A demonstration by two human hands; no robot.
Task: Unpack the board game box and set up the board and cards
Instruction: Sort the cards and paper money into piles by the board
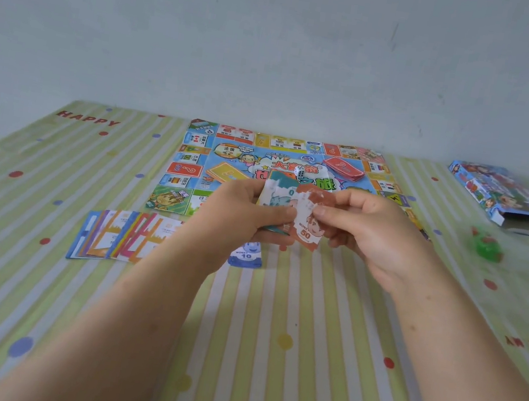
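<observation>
The colourful game board [241, 143] lies unfolded at the far middle of the table. On it sit a red card stack [344, 169], a yellow card stack [226, 172] and a white die [299, 171]. Above the board's near edge my left hand [240, 212] grips a stack of play money [279, 195] with a teal note on top. My right hand [372, 233] pinches an orange 50 note [305, 233] at that stack. A blue 10 note [245, 257] lies on the table below my hands. Several property cards [119, 236] are fanned out at the left.
The open game box [506, 198] lies at the far right. A green plastic piece [487, 248] sits near it. A striped green tablecloth [268, 339] with dots covers the table. A plain wall stands behind.
</observation>
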